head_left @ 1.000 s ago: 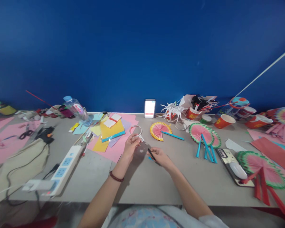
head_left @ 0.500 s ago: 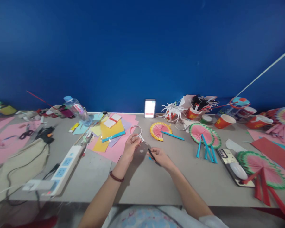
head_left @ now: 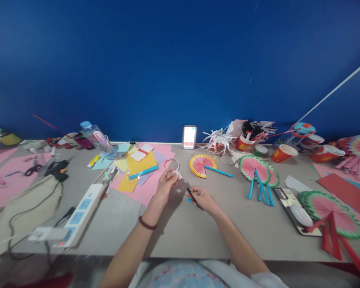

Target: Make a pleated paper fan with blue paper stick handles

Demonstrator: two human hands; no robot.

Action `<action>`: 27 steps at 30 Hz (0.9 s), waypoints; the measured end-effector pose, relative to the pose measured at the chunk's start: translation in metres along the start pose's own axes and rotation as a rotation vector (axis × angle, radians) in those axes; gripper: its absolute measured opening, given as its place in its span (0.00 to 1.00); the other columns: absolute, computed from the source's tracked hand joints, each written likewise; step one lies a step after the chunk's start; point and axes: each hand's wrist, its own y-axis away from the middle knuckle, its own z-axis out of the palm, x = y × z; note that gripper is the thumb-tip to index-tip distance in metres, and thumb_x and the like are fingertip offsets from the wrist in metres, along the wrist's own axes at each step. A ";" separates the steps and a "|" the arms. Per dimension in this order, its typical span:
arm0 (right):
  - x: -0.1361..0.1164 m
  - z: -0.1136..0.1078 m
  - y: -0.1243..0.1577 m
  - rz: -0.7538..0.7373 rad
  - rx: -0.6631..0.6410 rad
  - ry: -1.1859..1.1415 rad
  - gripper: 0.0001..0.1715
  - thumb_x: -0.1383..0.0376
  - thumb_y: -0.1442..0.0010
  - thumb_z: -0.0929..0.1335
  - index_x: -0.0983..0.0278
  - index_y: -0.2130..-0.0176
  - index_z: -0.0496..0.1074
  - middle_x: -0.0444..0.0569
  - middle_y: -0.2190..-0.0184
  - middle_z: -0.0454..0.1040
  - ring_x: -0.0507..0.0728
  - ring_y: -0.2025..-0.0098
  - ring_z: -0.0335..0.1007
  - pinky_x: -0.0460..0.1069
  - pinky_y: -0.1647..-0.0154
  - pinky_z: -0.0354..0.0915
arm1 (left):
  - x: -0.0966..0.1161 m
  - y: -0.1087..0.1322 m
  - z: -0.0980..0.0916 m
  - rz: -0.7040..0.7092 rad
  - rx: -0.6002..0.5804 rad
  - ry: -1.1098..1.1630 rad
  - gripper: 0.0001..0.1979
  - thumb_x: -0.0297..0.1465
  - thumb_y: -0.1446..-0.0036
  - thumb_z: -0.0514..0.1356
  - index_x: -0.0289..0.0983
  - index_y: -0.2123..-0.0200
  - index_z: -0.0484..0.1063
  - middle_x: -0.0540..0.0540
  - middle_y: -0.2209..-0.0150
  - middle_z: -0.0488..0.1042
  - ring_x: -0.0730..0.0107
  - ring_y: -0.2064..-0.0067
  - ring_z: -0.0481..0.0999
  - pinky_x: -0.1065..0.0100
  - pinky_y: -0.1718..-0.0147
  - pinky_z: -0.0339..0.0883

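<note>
Between its thumb and fingers, my left hand [head_left: 167, 183] pinches a thin white roll of tape [head_left: 171, 163]. A short white end of the tape sticks out to the right of the fingertips. My right hand [head_left: 201, 197], just across from it, is closed on black-handled scissors [head_left: 192, 195]. Their thin blades point up and left, close to the tape end; whether they touch it I cannot tell. A small blue piece [head_left: 190, 199] shows under the right hand. Beyond the hands lies a pink and yellow pleated paper fan [head_left: 201, 163] with a blue stick.
Coloured paper sheets [head_left: 142, 165] and a plastic bottle [head_left: 97, 138] are on the left, near a power strip [head_left: 83, 214]. Watermelon-patterned fans [head_left: 255, 168], a phone [head_left: 288, 204] with a mouse [head_left: 301, 215], and red paper cups [head_left: 284, 153] are on the right. A screen [head_left: 189, 137] stands against the wall.
Almost nothing differs. Both hands keep their places and grips, and the tape ring has shifted very slightly.
</note>
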 end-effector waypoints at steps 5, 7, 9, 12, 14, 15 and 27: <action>0.000 -0.001 0.000 -0.001 0.006 0.010 0.25 0.48 0.54 0.71 0.63 0.78 0.58 0.35 0.87 0.57 0.44 0.86 0.47 0.42 0.86 0.44 | -0.003 -0.001 -0.002 0.000 -0.001 -0.014 0.22 0.32 0.61 0.70 0.37 0.61 0.68 0.51 0.72 0.73 0.76 0.72 0.72 0.75 0.73 0.62; 0.001 -0.001 0.000 -0.005 0.003 0.012 0.25 0.48 0.54 0.71 0.63 0.78 0.58 0.35 0.87 0.57 0.44 0.86 0.47 0.42 0.86 0.44 | -0.005 -0.002 -0.003 0.013 -0.007 -0.012 0.22 0.32 0.61 0.70 0.37 0.61 0.68 0.51 0.72 0.73 0.76 0.72 0.72 0.74 0.73 0.63; 0.002 -0.001 -0.001 0.002 0.002 0.006 0.25 0.47 0.55 0.71 0.63 0.78 0.59 0.35 0.87 0.58 0.44 0.86 0.47 0.42 0.86 0.43 | -0.006 -0.003 -0.004 0.022 -0.013 -0.006 0.22 0.32 0.60 0.69 0.37 0.60 0.68 0.51 0.72 0.73 0.76 0.72 0.72 0.74 0.72 0.63; 0.003 0.001 -0.001 0.032 0.001 -0.009 0.25 0.47 0.55 0.70 0.62 0.77 0.59 0.35 0.87 0.58 0.44 0.87 0.46 0.42 0.86 0.43 | -0.005 -0.003 -0.003 0.011 -0.013 -0.009 0.22 0.32 0.60 0.69 0.37 0.61 0.68 0.51 0.72 0.73 0.77 0.72 0.71 0.74 0.72 0.63; 0.004 0.002 -0.002 0.042 -0.002 -0.016 0.25 0.46 0.55 0.70 0.62 0.77 0.60 0.35 0.87 0.59 0.44 0.87 0.46 0.42 0.86 0.43 | -0.003 -0.001 -0.002 0.008 -0.010 -0.011 0.22 0.32 0.61 0.69 0.36 0.61 0.69 0.51 0.72 0.73 0.76 0.72 0.71 0.74 0.73 0.62; 0.004 0.003 -0.002 0.043 -0.002 -0.017 0.25 0.46 0.55 0.70 0.62 0.76 0.60 0.35 0.87 0.59 0.44 0.87 0.46 0.42 0.87 0.43 | -0.002 -0.001 -0.002 0.008 -0.009 -0.012 0.22 0.31 0.61 0.69 0.36 0.61 0.69 0.51 0.72 0.73 0.76 0.72 0.71 0.74 0.73 0.62; 0.001 -0.001 -0.006 0.010 0.058 -0.113 0.28 0.40 0.55 0.66 0.61 0.75 0.60 0.35 0.89 0.56 0.45 0.87 0.44 0.43 0.86 0.42 | 0.001 0.001 0.001 0.060 -0.088 0.014 0.20 0.30 0.60 0.68 0.37 0.61 0.67 0.53 0.75 0.71 0.77 0.74 0.69 0.74 0.74 0.61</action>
